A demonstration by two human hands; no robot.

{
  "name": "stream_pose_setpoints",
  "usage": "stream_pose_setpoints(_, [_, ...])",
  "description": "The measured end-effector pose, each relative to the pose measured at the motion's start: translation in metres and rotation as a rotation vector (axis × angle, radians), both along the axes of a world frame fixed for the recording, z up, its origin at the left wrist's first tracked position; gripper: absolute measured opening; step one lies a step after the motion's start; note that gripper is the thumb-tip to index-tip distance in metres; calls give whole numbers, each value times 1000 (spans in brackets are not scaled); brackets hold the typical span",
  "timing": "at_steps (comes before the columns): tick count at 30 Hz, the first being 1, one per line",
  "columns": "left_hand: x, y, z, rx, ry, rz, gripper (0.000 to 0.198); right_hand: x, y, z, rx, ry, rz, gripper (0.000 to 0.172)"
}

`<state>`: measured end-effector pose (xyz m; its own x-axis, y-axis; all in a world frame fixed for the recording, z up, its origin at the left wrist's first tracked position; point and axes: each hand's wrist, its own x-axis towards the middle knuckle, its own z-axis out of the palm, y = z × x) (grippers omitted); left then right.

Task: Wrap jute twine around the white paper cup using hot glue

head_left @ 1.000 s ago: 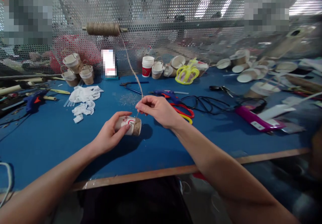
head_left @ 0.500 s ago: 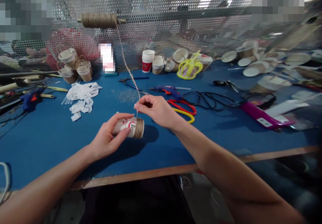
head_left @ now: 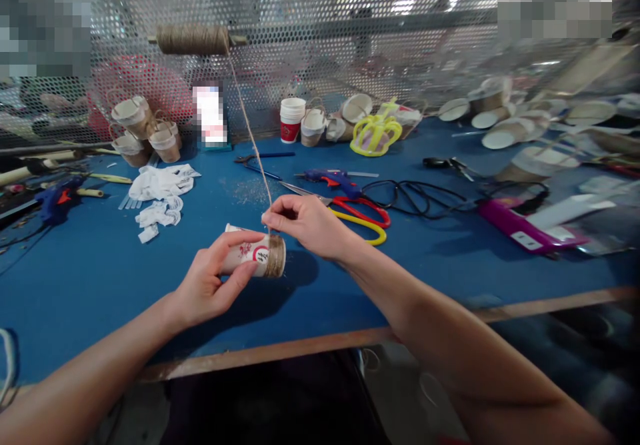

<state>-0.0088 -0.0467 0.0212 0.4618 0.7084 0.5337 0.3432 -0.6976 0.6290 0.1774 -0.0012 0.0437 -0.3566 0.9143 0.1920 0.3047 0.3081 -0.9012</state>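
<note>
My left hand (head_left: 213,275) is closed round a white printed paper cup (head_left: 245,253), which lies on its side above the table with its base to the right. Brown twine (head_left: 275,256) is wound in a band about the base end. Between thumb and fingertips my right hand (head_left: 300,222) pinches the strand of twine (head_left: 250,132) just above that band. From there the strand climbs to a spool of twine (head_left: 193,39) on a rod at the mesh panel. Scissors (head_left: 363,218) with red and yellow handles lie beside my right hand, partly hidden by it.
Blue glue guns (head_left: 335,182) (head_left: 63,198), pliers (head_left: 255,164) and white gloves (head_left: 163,182) rest on the blue table (head_left: 200,338). Twine-covered cups (head_left: 165,142) stand at the back left, and more at the right. A yellow basket (head_left: 376,136), a purple power strip (head_left: 525,228) and black cords are also there.
The strand between spool and right hand looks straighter. The cup has turned slightly in my left hand, showing more of its print, while my right hand has shifted a little left and down.
</note>
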Motion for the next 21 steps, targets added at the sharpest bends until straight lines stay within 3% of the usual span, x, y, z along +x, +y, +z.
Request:
stream_pose_setpoints(13, [-2, -2, 1, 191, 76, 8, 33, -1, -3, 2, -121, -54, 61, 19])
stream_pose_setpoints(21, [-3, -2, -2, 97, 11, 12, 32, -2, -3, 0, -209, -81, 50, 18])
